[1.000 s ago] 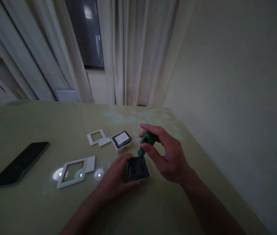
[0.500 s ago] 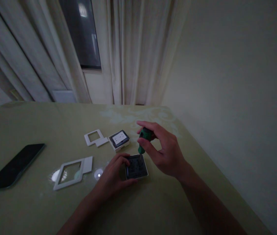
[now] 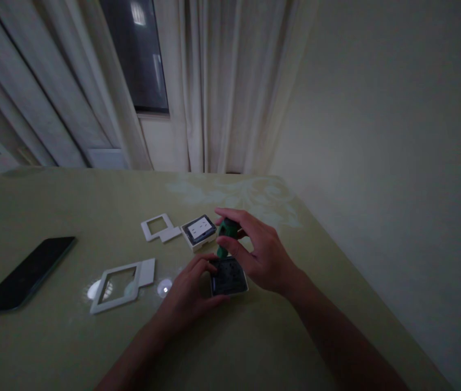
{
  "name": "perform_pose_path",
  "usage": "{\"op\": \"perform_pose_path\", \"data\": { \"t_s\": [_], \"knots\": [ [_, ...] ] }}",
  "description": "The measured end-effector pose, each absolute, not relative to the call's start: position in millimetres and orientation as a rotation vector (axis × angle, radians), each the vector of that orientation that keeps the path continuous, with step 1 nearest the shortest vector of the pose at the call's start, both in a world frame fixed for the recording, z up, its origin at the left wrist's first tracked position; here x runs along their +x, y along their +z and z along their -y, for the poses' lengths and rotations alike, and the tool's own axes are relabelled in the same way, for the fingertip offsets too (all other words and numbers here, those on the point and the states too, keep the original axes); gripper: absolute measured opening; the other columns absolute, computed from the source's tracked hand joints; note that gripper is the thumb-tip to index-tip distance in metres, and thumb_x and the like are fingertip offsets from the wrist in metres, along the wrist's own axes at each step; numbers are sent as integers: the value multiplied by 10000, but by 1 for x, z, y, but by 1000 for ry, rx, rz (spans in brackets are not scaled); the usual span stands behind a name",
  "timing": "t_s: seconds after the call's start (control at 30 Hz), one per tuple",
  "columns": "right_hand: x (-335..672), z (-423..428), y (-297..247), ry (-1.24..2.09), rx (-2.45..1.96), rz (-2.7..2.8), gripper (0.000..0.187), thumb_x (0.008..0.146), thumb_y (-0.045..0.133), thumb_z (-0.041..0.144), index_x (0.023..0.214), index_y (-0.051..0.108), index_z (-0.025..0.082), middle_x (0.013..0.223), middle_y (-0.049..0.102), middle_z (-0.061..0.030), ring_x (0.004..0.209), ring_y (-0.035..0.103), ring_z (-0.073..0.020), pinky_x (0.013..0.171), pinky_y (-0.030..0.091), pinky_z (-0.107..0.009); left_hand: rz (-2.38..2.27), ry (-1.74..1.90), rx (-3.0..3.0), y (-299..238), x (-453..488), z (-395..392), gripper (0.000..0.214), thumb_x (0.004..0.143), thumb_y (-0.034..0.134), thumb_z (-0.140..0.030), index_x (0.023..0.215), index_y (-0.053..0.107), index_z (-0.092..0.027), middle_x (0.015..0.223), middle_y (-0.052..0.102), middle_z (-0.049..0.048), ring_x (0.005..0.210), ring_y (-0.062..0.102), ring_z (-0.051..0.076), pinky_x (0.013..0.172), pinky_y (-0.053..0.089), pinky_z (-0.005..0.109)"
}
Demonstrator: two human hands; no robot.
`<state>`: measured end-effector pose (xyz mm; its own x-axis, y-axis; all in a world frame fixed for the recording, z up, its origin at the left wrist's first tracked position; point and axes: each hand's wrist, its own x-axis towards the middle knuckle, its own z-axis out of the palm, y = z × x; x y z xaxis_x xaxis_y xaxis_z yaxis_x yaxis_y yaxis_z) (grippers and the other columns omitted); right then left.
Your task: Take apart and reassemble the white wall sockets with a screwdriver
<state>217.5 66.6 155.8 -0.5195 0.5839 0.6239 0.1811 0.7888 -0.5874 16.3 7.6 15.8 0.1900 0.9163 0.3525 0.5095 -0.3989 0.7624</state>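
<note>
My left hand (image 3: pixel 189 290) grips the left side of a wall socket (image 3: pixel 229 278) with a dark face and white edge, lying on the table. Fingers and thumb press against its rim. In my right hand (image 3: pixel 257 250) is a short green screwdriver (image 3: pixel 227 231), held upright by the handle over the socket's upper left part. Its tip is hard to make out near my left fingers. Just behind stands a second socket (image 3: pixel 199 231), with a white slotted face in a dark frame and a white base.
Left of the sockets lie a small white cover frame (image 3: pixel 145 231) with a white plate (image 3: pixel 170 234), and a nearer white frame (image 3: pixel 96 304) with another white plate (image 3: pixel 147 271). A dark phone (image 3: pixel 26 277) is farther left. A wall (image 3: pixel 397 163) borders the right side.
My right hand has moved the screwdriver left, from the socket's upper right part to its upper left. My left hand has stayed on the socket.
</note>
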Motion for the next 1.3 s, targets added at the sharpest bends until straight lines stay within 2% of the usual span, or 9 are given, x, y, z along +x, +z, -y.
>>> {"op": "perform_pose_path", "data": {
  "t_s": [0.27,0.37,0.43,0.57,0.8,1.0,1.3],
  "knots": [
    [217,-70,152,597,-566,2090,411,1079,667,292,1477,587,224,1307,751,-101,1156,733,-212,1006,609,-366,-1292,1079,1983,20,17,-8,488,807,895,-295,1188,589,-288,1348,683,84,1252,683,324,1020,590,502],
    [217,-71,151,611,-562,2076,405,1081,660,292,1476,589,239,1312,747,-100,1159,736,-214,977,630,-359,-1276,1071,1973,21,16,-8,479,814,899,-307,1184,595,-289,1373,671,90,1276,673,331,1038,585,517],
    [217,-71,151,618,-561,2043,400,1081,662,299,1472,593,247,1310,745,-98,1145,743,-211,951,642,-346,-1261,1067,1963,20,16,-9,540,816,900,-314,1257,589,-301,1393,661,90,1299,666,336,1066,575,535],
    [217,-71,151,641,-569,2050,367,1085,654,301,1444,610,239,1292,748,-100,1121,747,-212,952,642,-350,-1261,1075,1945,15,15,-10,754,804,916,-331,1438,508,-342,1418,646,88,1303,672,344,1074,581,557],
    [217,-73,150,617,-595,2034,324,1089,644,288,1407,614,236,1312,732,-102,1144,732,-214,962,633,-350,-1262,1080,1947,9,14,-10,856,803,927,-335,1511,447,-368,1487,614,98,1357,647,366,1119,569,587],
    [219,-74,152,666,-611,2022,329,1088,648,316,1405,620,233,1276,738,-99,1115,745,-215,932,649,-346,-1277,1065,1917,6,12,-9,1113,787,930,-312,1657,241,-398,1532,592,117,1413,614,389,1158,529,632],
    [216,-73,151,629,-577,2088,332,1089,642,261,1416,612,214,1295,740,-99,1155,731,-202,989,616,-330,-1259,1081,1941,6,12,-10,1008,783,933,-344,1603,347,-372,1522,605,109,1383,632,380,1126,552,602]
  ]
}}
